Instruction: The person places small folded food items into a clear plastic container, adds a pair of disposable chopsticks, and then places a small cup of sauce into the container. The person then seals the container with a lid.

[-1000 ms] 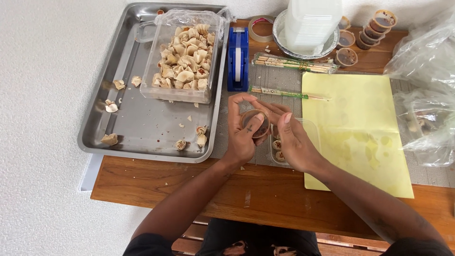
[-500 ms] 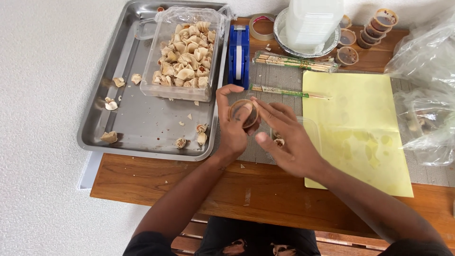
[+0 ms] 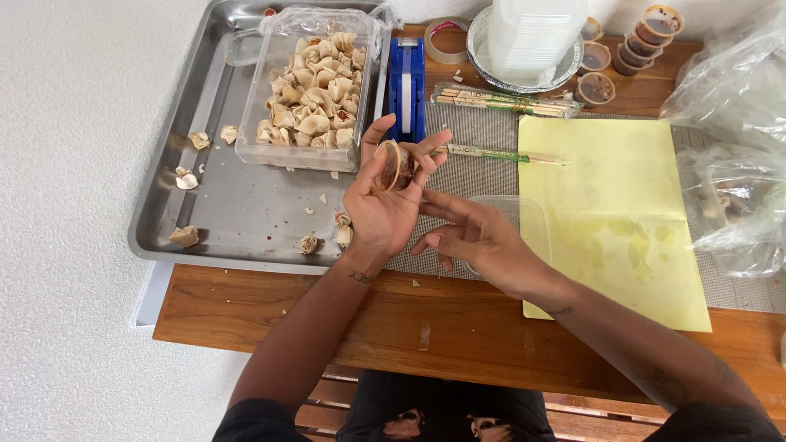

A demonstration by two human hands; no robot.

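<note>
Fingers [image 3: 385,139] of the left hand [image 3: 381,209] curl around a small round sauce cup [image 3: 395,166], gripping it tilted on its side above the grey mat [image 3: 483,176], just right of the metal tray [image 3: 237,221]. The right hand [image 3: 479,237] hovers just beside it, fingers loosely spread and holding nothing, above a clear plastic lid [image 3: 524,217]. A clear tub of dumplings [image 3: 315,90] sits in the tray; a yellow sheet [image 3: 622,205] lies to the right.

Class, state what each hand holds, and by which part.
Left hand pinches a small sauce cup by its rim; right hand holds nothing.
</note>
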